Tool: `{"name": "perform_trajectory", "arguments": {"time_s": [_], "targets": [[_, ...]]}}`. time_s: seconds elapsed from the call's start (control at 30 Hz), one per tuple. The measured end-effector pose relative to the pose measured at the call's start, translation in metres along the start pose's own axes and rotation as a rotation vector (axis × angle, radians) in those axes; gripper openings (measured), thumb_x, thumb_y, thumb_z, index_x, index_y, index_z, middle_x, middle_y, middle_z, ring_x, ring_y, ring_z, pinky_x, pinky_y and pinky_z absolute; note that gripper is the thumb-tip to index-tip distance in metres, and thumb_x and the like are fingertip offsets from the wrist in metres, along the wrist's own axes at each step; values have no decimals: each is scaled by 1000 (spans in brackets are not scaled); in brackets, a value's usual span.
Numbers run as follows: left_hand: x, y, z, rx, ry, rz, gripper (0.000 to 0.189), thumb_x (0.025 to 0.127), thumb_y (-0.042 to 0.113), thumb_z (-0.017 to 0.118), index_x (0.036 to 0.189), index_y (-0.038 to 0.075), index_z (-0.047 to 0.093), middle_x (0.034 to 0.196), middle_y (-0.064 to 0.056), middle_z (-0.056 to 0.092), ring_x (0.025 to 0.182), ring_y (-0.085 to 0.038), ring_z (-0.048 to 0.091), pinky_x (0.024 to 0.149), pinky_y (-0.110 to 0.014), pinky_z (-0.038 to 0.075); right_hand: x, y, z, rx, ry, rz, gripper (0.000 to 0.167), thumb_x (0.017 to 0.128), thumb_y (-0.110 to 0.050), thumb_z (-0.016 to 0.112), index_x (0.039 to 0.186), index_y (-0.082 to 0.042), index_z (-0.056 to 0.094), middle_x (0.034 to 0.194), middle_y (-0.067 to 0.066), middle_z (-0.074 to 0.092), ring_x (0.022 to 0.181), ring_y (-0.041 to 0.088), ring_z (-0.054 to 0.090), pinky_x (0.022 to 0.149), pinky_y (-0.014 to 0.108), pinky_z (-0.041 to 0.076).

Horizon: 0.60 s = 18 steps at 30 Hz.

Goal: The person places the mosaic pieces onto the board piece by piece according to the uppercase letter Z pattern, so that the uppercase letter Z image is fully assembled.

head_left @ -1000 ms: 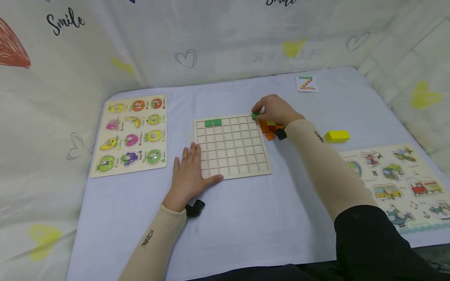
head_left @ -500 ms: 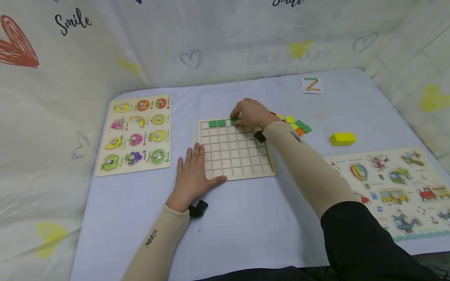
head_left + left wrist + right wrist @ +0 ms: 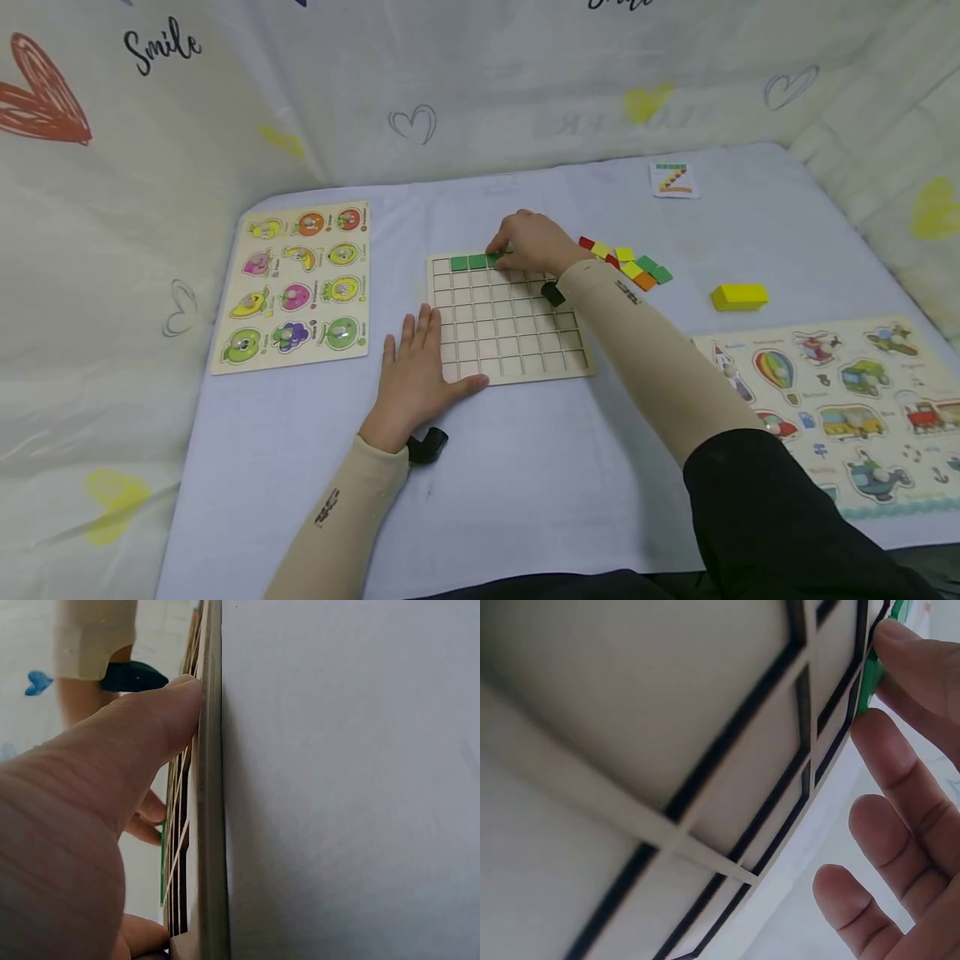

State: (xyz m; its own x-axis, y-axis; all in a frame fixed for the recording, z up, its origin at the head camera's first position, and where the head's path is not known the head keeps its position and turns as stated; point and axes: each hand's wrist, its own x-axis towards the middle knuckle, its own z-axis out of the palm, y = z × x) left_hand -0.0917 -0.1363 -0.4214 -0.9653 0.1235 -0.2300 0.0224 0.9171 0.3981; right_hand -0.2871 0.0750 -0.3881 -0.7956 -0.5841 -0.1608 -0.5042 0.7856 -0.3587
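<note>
A wooden grid board [image 3: 534, 343] lies mid-table in the head view. Green square tiles [image 3: 468, 262] stand side by side in its top row. At the right end of these, my right hand [image 3: 534, 242] pinches a green tile [image 3: 870, 678] between thumb and index finger, low over its cell; the other fingers extend past the board's edge in the right wrist view. My left hand [image 3: 412, 371] lies with fingers straight at the board's lower left corner. Its thumb [image 3: 176, 712] presses on the near edge in the left wrist view.
Loose red, yellow, orange and green tiles [image 3: 632, 269] lie right of the board. Beyond are a yellow block [image 3: 739, 297] and a pattern card [image 3: 674, 180]. A fruit puzzle [image 3: 288, 287] is at left, a vehicle puzzle [image 3: 813, 437] at right.
My right hand has moved left from the loose tiles to the board's top row with a green tile, now beside the other green ones. My left hand has stayed on the board's edge.
</note>
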Motion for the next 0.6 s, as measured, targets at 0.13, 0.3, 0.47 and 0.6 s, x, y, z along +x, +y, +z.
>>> {"name": "perform_trajectory", "arguments": {"time_s": [0.13, 0.3, 0.47, 0.6], "targets": [[1, 1, 2, -1, -3, 2, 129, 81, 75, 72, 167, 6, 5, 177, -10, -1, 165, -36, 0, 130, -65, 5, -5, 2, -1, 6, -6, 2, 34, 95, -23, 76, 128, -14, 76, 128, 9, 69, 124, 30, 54, 107, 46, 48], [1, 1, 4, 3, -11, -2, 129, 82, 76, 71, 168, 6, 3, 177, -10, -2, 165, -36, -1, 130, -64, 4, -15, 13, -5, 21, -5, 23, 34, 97, -25, 73, 130, -15, 75, 132, 10, 67, 129, 32, 54, 114, 49, 43], [3, 0, 5, 2, -8, -2, 129, 82, 75, 70, 167, 6, 3, 177, -10, -2, 165, -36, -2, 130, -65, 3, -33, 37, -12, 40, 35, 40, 27, 98, -25, 71, 122, -14, 78, 127, 10, 71, 125, 33, 59, 116, 51, 42], [3, 0, 4, 0, 0, 3, 129, 82, 75, 71, 167, 5, 3, 177, -11, -3, 165, -37, -2, 130, -65, 3, -51, 61, -17, 48, 47, 91, 20, 98, -23, 72, 112, -12, 82, 123, 11, 74, 118, 32, 62, 118, 51, 40]]}}
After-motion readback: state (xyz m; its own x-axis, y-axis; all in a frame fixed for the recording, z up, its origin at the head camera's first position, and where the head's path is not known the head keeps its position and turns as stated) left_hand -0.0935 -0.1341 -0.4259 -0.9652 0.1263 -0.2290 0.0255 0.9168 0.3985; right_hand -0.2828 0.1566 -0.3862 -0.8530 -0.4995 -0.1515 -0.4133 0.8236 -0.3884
